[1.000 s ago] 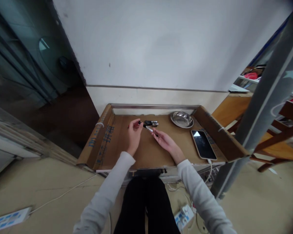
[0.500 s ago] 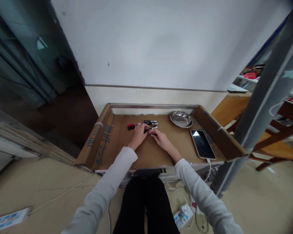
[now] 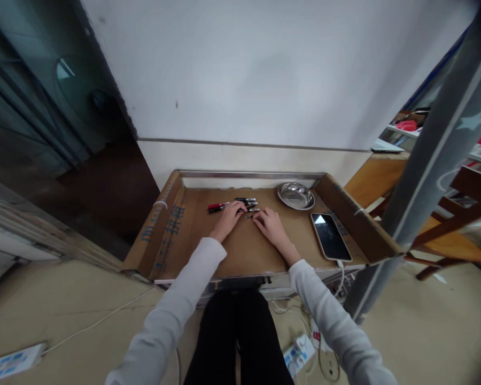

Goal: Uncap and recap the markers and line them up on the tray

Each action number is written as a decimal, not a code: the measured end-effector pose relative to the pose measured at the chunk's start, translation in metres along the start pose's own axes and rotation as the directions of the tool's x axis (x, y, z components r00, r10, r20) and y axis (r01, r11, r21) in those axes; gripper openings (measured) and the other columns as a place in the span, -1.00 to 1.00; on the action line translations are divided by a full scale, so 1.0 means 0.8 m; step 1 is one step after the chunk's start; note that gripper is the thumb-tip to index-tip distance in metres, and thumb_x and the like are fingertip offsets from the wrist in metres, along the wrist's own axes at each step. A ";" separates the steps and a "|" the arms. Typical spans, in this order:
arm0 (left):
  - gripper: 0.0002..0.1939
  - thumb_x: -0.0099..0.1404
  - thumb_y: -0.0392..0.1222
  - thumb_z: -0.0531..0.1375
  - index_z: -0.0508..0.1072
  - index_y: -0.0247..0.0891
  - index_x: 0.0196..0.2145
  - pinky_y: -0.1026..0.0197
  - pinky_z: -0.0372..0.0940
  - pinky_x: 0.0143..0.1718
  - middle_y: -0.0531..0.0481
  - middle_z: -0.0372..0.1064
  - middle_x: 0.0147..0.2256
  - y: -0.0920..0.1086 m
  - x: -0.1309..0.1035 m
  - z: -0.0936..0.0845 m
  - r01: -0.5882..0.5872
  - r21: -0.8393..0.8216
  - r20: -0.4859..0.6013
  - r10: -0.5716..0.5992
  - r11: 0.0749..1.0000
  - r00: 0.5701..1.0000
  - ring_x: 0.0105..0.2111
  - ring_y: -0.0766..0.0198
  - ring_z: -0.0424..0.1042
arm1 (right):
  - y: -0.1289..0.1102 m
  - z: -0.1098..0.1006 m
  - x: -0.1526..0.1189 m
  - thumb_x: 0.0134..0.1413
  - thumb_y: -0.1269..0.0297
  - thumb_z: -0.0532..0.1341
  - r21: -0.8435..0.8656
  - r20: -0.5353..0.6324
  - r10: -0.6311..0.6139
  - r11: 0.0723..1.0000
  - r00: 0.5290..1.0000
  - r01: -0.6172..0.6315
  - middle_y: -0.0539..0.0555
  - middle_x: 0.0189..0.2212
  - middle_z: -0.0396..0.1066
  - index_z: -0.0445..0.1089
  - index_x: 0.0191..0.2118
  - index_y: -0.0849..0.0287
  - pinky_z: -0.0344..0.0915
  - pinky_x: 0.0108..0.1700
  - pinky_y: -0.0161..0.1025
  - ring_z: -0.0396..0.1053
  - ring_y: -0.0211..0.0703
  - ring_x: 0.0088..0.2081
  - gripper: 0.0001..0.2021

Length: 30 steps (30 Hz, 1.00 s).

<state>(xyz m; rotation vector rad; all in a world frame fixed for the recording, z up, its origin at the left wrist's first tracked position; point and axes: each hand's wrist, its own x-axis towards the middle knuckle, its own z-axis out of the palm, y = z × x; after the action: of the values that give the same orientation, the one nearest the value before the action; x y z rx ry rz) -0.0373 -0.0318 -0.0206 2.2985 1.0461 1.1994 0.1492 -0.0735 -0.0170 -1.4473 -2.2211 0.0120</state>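
Note:
On the brown cardboard surface (image 3: 256, 251) lie several pens in a loose group. A red pen (image 3: 217, 206) is at the left of the group, and black pens (image 3: 246, 200) lie behind my fingers. My left hand (image 3: 230, 216) has its fingers bent over a dark pen near the middle, its fingertips closed on it. Just to the right, my right hand (image 3: 270, 225) pinches a small, thin dark piece (image 3: 249, 216) whose exact kind is too small to tell. Both hands rest low over the cardboard, with a small gap between them.
A round metal dish (image 3: 296, 196) sits at the back right. In front of it lies a phone (image 3: 331, 237) with a white cable plugged in. Raised cardboard flaps (image 3: 355, 219) border the sides, and a white wall panel (image 3: 240, 75) stands behind.
My right hand has moved slightly right, away from my left hand, and a gap has opened between them. The thin piece now shows at its fingertips. The view has shifted slightly.

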 end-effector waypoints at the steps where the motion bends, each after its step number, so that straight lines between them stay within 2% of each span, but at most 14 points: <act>1: -0.86 0.23 -0.37 0.07 0.40 -0.22 -0.30 0.12 0.18 -0.03 -0.04 0.31 -0.19 0.002 -0.001 -0.001 -0.006 0.025 -0.011 0.006 1.000 1.000 -0.12 0.24 0.30 | -0.002 0.001 0.002 0.19 0.21 0.02 -0.021 -0.005 0.004 1.000 1.000 -0.004 0.15 -0.23 0.31 0.35 -0.18 0.13 0.10 -0.15 -0.17 0.25 -0.05 -0.18 -0.78; 4: -0.83 0.25 -0.32 0.06 0.40 -0.20 -0.23 0.09 0.16 -0.02 -0.05 0.28 -0.20 0.008 -0.005 -0.001 0.003 0.156 -0.028 0.002 0.988 1.000 -0.13 0.21 0.27 | -0.005 0.003 0.010 0.19 0.22 0.03 -0.070 -0.028 0.019 0.997 0.999 -0.021 0.15 -0.24 0.32 0.34 -0.16 0.12 0.07 -0.16 -0.17 0.24 -0.04 -0.16 -0.79; 7: -0.85 0.27 -0.25 0.06 0.40 -0.20 -0.24 0.08 0.15 -0.05 -0.05 0.27 -0.24 0.013 -0.008 0.001 -0.021 0.276 0.041 0.010 0.961 0.999 -0.17 0.19 0.25 | -0.005 0.005 0.016 0.19 0.23 0.04 -0.093 -0.040 0.030 0.995 0.999 -0.033 0.14 -0.24 0.31 0.36 -0.18 0.11 0.06 -0.16 -0.18 0.23 -0.04 -0.15 -0.80; 10: -0.88 0.26 -0.21 0.09 0.39 -0.22 -0.26 0.08 0.16 -0.08 -0.05 0.26 -0.26 0.015 -0.007 0.004 -0.035 0.343 0.091 0.004 0.939 0.996 -0.20 0.17 0.24 | -0.001 0.007 0.019 0.18 0.24 0.04 -0.087 -0.066 0.062 0.994 0.996 -0.067 0.15 -0.24 0.30 0.37 -0.20 0.11 0.06 -0.16 -0.18 0.23 -0.05 -0.16 -0.80; 13: -0.87 0.27 -0.21 0.07 0.39 -0.21 -0.26 0.08 0.15 -0.10 -0.06 0.25 -0.27 0.014 -0.002 0.005 -0.005 0.385 0.071 -0.024 0.923 0.997 -0.21 0.16 0.23 | 0.002 0.009 0.021 0.18 0.23 0.04 -0.061 -0.103 0.106 0.992 0.989 -0.112 0.17 -0.22 0.29 0.37 -0.21 0.13 0.07 -0.15 -0.17 0.22 -0.04 -0.16 -0.80; 21: -0.89 0.26 -0.25 0.07 0.35 -0.23 -0.24 0.09 0.15 -0.16 -0.08 0.25 -0.27 0.012 0.006 0.009 0.086 0.458 -0.040 -0.076 0.885 0.996 -0.22 0.12 0.21 | 0.003 0.018 0.032 0.17 0.26 0.02 -0.063 -0.137 0.152 0.985 0.979 -0.162 0.17 -0.24 0.29 0.36 -0.21 0.15 0.08 -0.16 -0.16 0.23 -0.03 -0.17 -0.80; 25: -0.89 0.26 -0.26 0.06 0.34 -0.23 -0.25 0.09 0.15 -0.18 -0.09 0.25 -0.28 0.016 -0.001 -0.001 0.138 0.454 -0.109 -0.098 0.881 0.989 -0.24 0.12 0.21 | 0.001 0.014 0.026 0.17 0.27 0.01 -0.025 -0.159 0.159 0.986 0.974 -0.165 0.17 -0.21 0.30 0.34 -0.17 0.16 0.08 -0.15 -0.17 0.24 -0.04 -0.15 -0.79; 27: -0.87 0.26 -0.26 0.06 0.34 -0.24 -0.22 0.08 0.14 -0.18 -0.11 0.25 -0.25 0.018 -0.009 -0.011 0.200 0.483 -0.181 -0.126 0.852 0.975 -0.23 0.10 0.21 | 0.000 0.010 0.021 0.16 0.27 0.01 0.006 -0.150 0.176 0.984 0.973 -0.177 0.17 -0.21 0.30 0.34 -0.17 0.16 0.08 -0.15 -0.17 0.24 -0.04 -0.15 -0.79; 30: -0.83 0.23 -0.28 0.07 0.33 -0.25 -0.20 0.05 0.14 -0.20 -0.16 0.25 -0.21 0.017 -0.026 -0.028 0.354 0.540 -0.311 -0.210 0.764 0.927 -0.20 0.05 0.21 | -0.003 0.006 0.014 0.16 0.29 0.01 0.070 -0.141 0.186 0.982 0.972 -0.177 0.15 -0.21 0.31 0.34 -0.18 0.16 0.09 -0.14 -0.17 0.25 -0.05 -0.14 -0.79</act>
<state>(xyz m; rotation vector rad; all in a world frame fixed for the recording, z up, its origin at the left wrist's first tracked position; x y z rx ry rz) -0.0574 -0.0575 -0.0111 2.3091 2.0269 1.1460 0.1418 -0.0636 -0.0165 -1.5631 -1.9503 0.0284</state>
